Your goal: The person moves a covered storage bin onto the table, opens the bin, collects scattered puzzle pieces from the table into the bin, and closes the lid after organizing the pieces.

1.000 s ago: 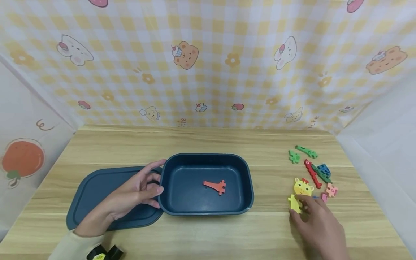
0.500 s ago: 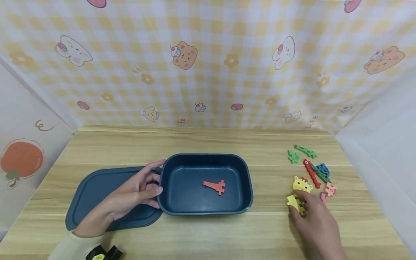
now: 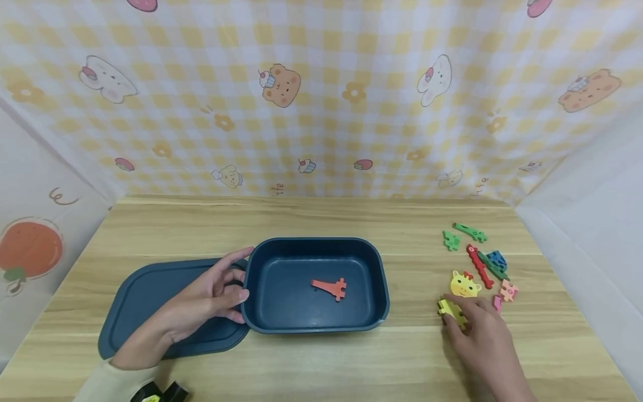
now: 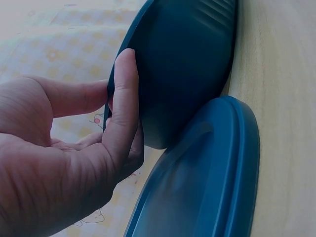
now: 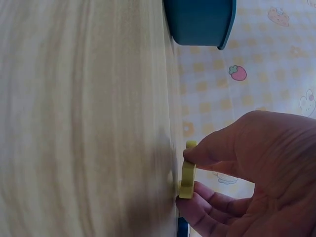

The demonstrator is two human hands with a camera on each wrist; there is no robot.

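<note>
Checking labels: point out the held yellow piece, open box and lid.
Held yellow piece (image 5: 187, 173), right wrist view: exposed side edge.
Open box (image 3: 287, 298), head view: bare inner floor.
Lid (image 3: 145, 296), head view: bare flat surface.

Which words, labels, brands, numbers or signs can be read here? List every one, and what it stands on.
"life", as best it reads: sideways, twice, low on the checked curtain.
Possible lettering at the curtain's edge, right wrist view: cut off, unreadable.
Yellow label on the black device by the left sleeve: unreadable.
Box, lid, puzzle pieces: no readable text.
</note>
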